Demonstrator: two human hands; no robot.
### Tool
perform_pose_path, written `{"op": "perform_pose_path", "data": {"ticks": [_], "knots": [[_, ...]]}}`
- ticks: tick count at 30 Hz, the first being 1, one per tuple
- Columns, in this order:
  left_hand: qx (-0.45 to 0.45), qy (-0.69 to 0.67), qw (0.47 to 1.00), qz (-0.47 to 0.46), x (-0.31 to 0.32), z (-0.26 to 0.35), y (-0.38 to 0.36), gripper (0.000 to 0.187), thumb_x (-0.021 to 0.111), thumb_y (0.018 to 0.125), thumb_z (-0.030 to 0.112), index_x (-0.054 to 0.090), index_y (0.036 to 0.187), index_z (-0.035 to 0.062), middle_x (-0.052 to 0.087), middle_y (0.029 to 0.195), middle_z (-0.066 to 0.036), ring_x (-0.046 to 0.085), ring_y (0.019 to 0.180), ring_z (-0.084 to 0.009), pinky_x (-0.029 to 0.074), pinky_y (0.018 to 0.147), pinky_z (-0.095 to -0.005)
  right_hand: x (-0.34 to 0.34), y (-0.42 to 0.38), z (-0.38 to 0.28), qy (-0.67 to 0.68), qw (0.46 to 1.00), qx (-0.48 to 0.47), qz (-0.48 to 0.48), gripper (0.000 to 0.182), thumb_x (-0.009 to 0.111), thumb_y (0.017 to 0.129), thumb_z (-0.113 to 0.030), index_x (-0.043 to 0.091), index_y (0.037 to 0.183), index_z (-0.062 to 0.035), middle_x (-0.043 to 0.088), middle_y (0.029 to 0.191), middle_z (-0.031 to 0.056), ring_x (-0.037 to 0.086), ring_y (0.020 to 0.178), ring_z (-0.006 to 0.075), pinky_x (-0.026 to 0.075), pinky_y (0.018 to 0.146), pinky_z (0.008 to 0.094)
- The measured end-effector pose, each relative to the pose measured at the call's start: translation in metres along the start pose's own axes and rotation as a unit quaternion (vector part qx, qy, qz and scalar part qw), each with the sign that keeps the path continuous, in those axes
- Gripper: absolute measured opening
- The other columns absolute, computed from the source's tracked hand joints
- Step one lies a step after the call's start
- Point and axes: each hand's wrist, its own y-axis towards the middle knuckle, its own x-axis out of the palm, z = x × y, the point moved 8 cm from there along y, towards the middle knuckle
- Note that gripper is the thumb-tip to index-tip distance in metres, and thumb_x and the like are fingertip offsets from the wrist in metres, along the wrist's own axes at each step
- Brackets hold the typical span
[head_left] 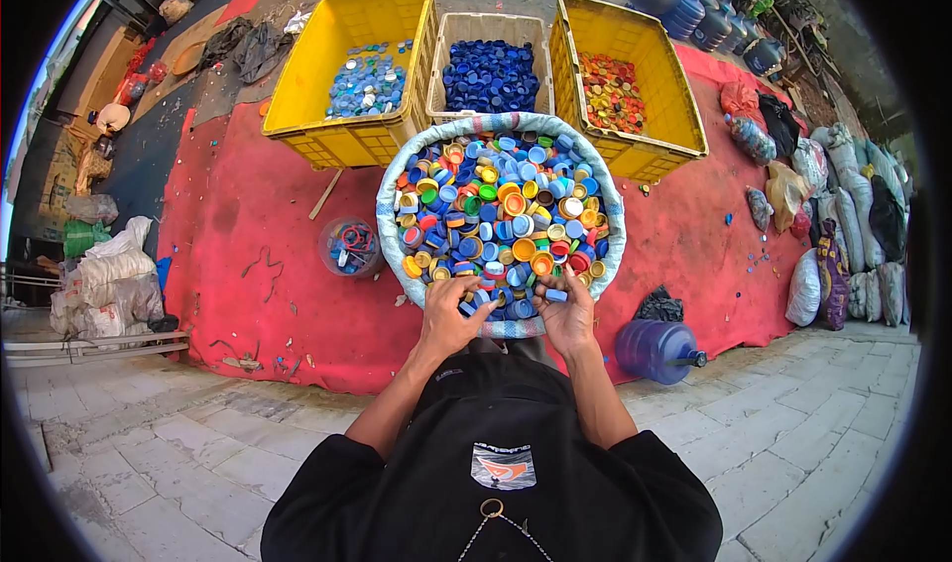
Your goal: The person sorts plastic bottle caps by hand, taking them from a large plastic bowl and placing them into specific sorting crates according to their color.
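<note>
Two hands at the near rim of one woven sack (397, 180), filled with mixed bottle caps (501, 215). My left hand (451, 314) curls down into the caps, fingers closed on some; which ones, I cannot tell. My right hand (567, 314) pinches a light blue cap (556, 295) at its fingertips. Beyond the sack: yellow crate of pale blue caps (297, 86), white crate of dark blue caps (491, 29), yellow crate of red and orange caps (674, 96). Blue water jug (654, 351) lies right of me.
</note>
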Motion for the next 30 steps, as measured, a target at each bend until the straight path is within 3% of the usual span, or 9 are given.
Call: {"op": "perform_pose_path", "data": {"ticks": [2,4,9,10,11,19,25,28,30], "knots": [[-0.202,-0.310,0.929,0.003,0.003,-0.038,-0.004,0.028,0.070,0.084,0.019,0.064,0.105,0.0017,0.064,0.094,-0.006,0.060,0.086,-0.0127,0.049,0.075,-0.0298,-0.015,0.011,0.001,-0.167,0.985,-0.043,-0.010,0.025,0.068,0.088,-0.029,0.059,0.085,-0.0059,0.062,0.080,0.0046,0.058,0.069,0.0134,0.047,0.063,0.0277],[-0.260,-0.562,0.783,0.058,-0.012,-0.044,-0.003,0.024,0.062,0.086,0.016,0.061,0.105,0.0014,0.062,0.094,-0.006,0.060,0.086,-0.0156,0.049,0.077,-0.0324,-0.004,0.014,0.000,-0.329,0.940,-0.083,-0.034,0.023,0.072,0.086,-0.025,0.060,0.084,-0.0052,0.061,0.077,0.0026,0.056,0.065,0.0110,0.046,0.060,0.0253],[-0.284,-0.740,0.599,0.113,-0.030,-0.066,-0.006,0.018,0.054,0.088,0.021,0.059,0.095,0.0047,0.059,0.088,-0.008,0.059,0.082,-0.0198,0.050,0.077,-0.0362,0.068,-0.012,0.016,-0.633,0.727,-0.217,-0.152,0.034,0.076,0.080,-0.015,0.058,0.105,-0.0003,0.067,0.081,0.0101,0.062,0.066,0.0187,0.049,0.062,0.0303],[-0.293,-0.737,0.598,0.119,-0.031,-0.071,-0.010,0.018,0.054,0.089,0.022,0.059,0.093,0.0049,0.059,0.087,-0.008,0.059,0.081,-0.0196,0.050,0.076,-0.0361,0.076,-0.016,0.023,-0.672,0.679,-0.236,-0.175,0.038,0.076,0.079,-0.015,0.057,0.109,0.0000,0.069,0.084,0.0121,0.064,0.068,0.0215,0.050,0.063,0.0323],[-0.301,-0.733,0.597,0.124,-0.030,-0.078,-0.014,0.019,0.054,0.090,0.023,0.058,0.091,0.0052,0.059,0.086,-0.007,0.059,0.081,-0.0194,0.050,0.075,-0.0359,0.076,-0.014,0.037,-0.684,0.664,-0.215,-0.212,0.045,0.072,0.080,-0.015,0.053,0.117,-0.0010,0.068,0.089,0.0190,0.067,0.084,0.0378,0.053,0.071,0.0436],[-0.365,-0.659,0.636,0.167,-0.026,-0.094,-0.041,0.015,0.060,0.094,0.026,0.058,0.089,0.0122,0.057,0.081,0.001,0.056,0.073,-0.0104,0.048,0.065,-0.0308,0.089,-0.020,0.076,-0.807,0.504,-0.216,-0.219,0.048,0.065,0.084,-0.015,0.044,0.126,-0.0050,0.068,0.089,0.0196,0.066,0.075,0.0401,0.052,0.062,0.0489],[-0.345,-0.568,0.735,0.132,-0.021,-0.079,-0.030,0.014,0.068,0.090,0.020,0.059,0.093,0.0096,0.057,0.077,0.002,0.055,0.069,-0.0070,0.049,0.060,-0.0261,0.084,-0.017,0.070,-0.777,0.542,-0.236,-0.215,0.047,0.063,0.083,-0.011,0.046,0.126,-0.0043,0.069,0.088,0.0187,0.066,0.075,0.0406,0.052,0.063,0.0479],[-0.336,-0.484,0.804,0.086,-0.018,-0.067,-0.020,0.016,0.072,0.087,0.018,0.061,0.092,0.0067,0.059,0.075,0.001,0.054,0.065,-0.0054,0.047,0.059,-0.0245,0.078,-0.012,0.048,-0.702,0.641,-0.255,-0.178,0.046,0.064,0.081,-0.007,0.048,0.124,-0.0026,0.069,0.087,0.0172,0.066,0.068,0.0352,0.051,0.061,0.0426],[-0.323,-0.409,0.852,0.046,-0.014,-0.057,-0.010,0.016,0.073,0.086,0.017,0.063,0.091,0.0049,0.062,0.074,-0.001,0.054,0.063,-0.0051,0.047,0.059,-0.0243,0.073,-0.010,0.026,-0.654,0.711,-0.218,-0.136,0.044,0.064,0.079,0.000,0.051,0.121,0.0003,0.067,0.083,0.0108,0.062,0.062,0.0176,0.049,0.058,0.0303]]}}
